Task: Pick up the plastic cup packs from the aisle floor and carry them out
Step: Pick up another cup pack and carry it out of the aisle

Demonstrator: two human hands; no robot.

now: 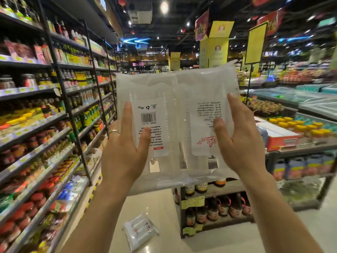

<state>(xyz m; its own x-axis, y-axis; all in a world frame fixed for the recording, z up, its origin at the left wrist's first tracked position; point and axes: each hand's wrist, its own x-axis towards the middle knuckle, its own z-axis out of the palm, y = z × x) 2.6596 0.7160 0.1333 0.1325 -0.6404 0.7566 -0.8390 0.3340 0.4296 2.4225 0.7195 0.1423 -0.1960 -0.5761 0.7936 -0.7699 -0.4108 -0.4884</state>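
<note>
Supermarket aisle. Tall shelves (45,125) packed with jars and bottles run down the whole left side. On the right are chest freezers (300,99) with produce behind them, all pretty blurry. The pale shiny floor (160,203) runs down the middle. A low rack (215,207) of dark bottles sits right of centre, a stack of yellow boxes (217,48) stands further back, and a yellow sign (256,42) on a pole is just right of those.

Two of the clear cup packs are up in the air in front of the camera. They're upright, side by side, with their edges touching or overlapping in the middle. The left pack (145,88) has a white label with a barcode (148,117) facing me. The right pack (206,88) has a label whose print is upside down.

The left hand (124,154) holds the left pack at its outer edge, with thumb and forefinger flat on the near face. The other fingers go round the edge, and I can't really see them. The right hand (240,148) does the same on the right pack, thumb on the label and forefinger up along the outer edge. Both hands look like a loose pinch, not a tight fist.

A third pack (140,230) lies flat on the floor, tilted, between the forearms and near the bottom of the shelves.

There's a thin ring (114,132) on a left-hand finger.
</note>
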